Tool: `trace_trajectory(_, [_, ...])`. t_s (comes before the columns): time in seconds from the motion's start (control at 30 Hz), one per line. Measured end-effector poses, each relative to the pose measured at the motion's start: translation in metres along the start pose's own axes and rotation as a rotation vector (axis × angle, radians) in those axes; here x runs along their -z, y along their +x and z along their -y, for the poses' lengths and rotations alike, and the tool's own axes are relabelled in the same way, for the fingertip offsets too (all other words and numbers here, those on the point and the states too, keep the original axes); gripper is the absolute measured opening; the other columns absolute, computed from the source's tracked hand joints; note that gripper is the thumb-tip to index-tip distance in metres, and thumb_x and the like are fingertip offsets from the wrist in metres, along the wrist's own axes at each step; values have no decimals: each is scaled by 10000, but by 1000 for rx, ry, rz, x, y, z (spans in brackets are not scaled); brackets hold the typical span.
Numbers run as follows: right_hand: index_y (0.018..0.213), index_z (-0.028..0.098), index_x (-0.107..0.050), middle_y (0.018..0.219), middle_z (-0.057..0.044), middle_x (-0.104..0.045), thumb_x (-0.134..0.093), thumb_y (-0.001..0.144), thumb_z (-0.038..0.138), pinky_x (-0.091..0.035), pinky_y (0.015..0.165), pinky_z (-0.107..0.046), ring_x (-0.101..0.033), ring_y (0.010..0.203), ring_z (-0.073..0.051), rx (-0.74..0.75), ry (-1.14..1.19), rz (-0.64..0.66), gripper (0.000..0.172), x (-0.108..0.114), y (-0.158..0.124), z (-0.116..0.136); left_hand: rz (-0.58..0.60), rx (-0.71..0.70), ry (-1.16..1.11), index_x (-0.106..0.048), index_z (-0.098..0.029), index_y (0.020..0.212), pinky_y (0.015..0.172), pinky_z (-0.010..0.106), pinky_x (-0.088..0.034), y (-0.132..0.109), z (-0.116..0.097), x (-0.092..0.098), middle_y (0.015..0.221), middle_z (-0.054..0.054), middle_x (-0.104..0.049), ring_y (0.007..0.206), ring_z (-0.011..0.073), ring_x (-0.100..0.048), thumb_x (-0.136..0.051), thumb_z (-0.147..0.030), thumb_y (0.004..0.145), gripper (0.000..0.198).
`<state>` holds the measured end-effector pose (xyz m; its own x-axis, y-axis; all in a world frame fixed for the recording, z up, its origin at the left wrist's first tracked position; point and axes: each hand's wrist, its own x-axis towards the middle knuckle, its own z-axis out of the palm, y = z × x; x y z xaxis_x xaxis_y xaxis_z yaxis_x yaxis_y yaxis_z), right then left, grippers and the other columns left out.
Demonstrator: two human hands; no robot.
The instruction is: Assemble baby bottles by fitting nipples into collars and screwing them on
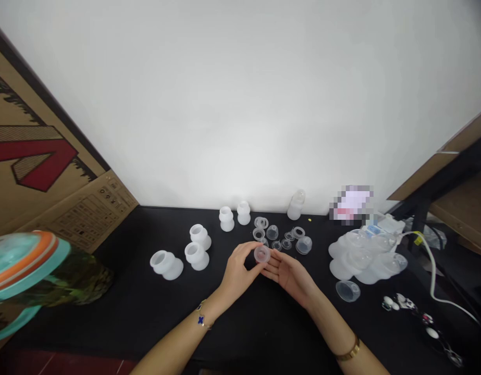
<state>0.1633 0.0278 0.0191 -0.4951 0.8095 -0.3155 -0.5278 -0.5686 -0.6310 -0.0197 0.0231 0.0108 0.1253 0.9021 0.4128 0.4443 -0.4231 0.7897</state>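
Note:
Both of my hands meet over the black table [126,307] near its middle. My left hand [238,271] pinches a small clear plastic ring-shaped cap [261,253] between thumb and fingertips. My right hand [289,273] lies beside it with fingers stretched toward the cap, touching it from the right. Just beyond the hands lie several small clear rings and caps [281,237]. Several white silicone bottle-shaped pieces [197,250] stand to the left of the hands.
A pile of clear domed cups [365,255] lies at the right, one cup [347,290] apart in front. A white bottle [296,204] stands by the wall. A cardboard box [48,172] leans at left, a teal and orange object [21,265] beside it. A white cable [433,276] and small parts [404,302] lie at far right.

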Motion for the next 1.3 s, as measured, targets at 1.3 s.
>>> trace_trajectory(1.3, [1449,310,-521,1545,25,-433,-635,926,275,-207,1245,-535,-304,1487,-299,729,-1197,19,536,-17,-15,-29,24,22,55,-569,-266,1325,1028,480,-501,-8,9,-5,1297,65,-679,1183,260,-637,-648,-133,845,505])
